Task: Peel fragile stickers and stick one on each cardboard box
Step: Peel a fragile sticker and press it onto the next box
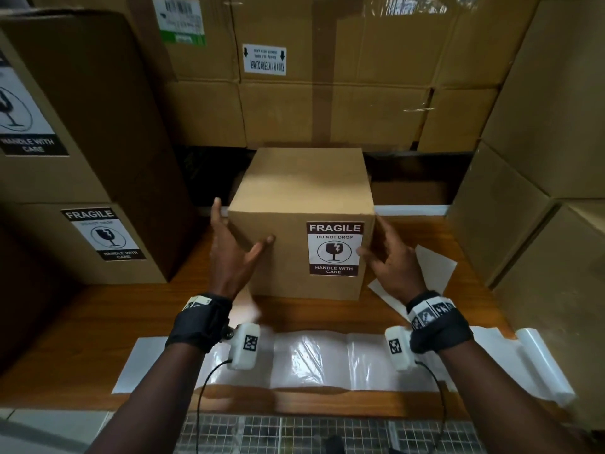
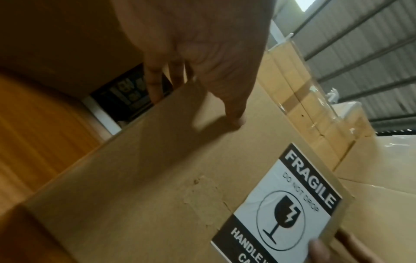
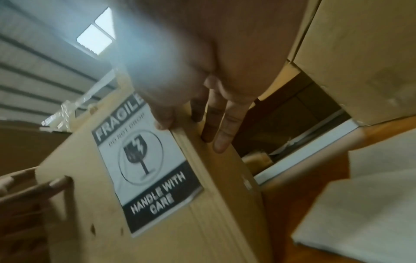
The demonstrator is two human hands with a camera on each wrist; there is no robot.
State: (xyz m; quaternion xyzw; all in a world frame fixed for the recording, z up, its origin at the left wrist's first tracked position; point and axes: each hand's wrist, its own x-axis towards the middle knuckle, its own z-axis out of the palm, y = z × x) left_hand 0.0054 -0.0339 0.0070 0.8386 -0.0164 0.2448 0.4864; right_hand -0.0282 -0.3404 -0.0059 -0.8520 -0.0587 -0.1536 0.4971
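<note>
I've got the left hand (image 1: 234, 247) and right hand (image 1: 391, 257) spread flat against the box (image 1: 294, 191), gripping nothing, its sticker (image 1: 334, 249) already on, backing strip (image 1: 311, 358) bare.

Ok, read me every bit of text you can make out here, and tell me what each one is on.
"FRAGILE / DO NOT DROP / HANDLE WITH CARE": sticker on the middle box.
"FRAGILE / HANDLE WITH CARE": sticker on the lower left box; its small line is blurred.
"HANDLE WITH CARE": sticker on the upper left box.
Upside-down white label and barcode label on the back boxes: too blurred to read.
</note>
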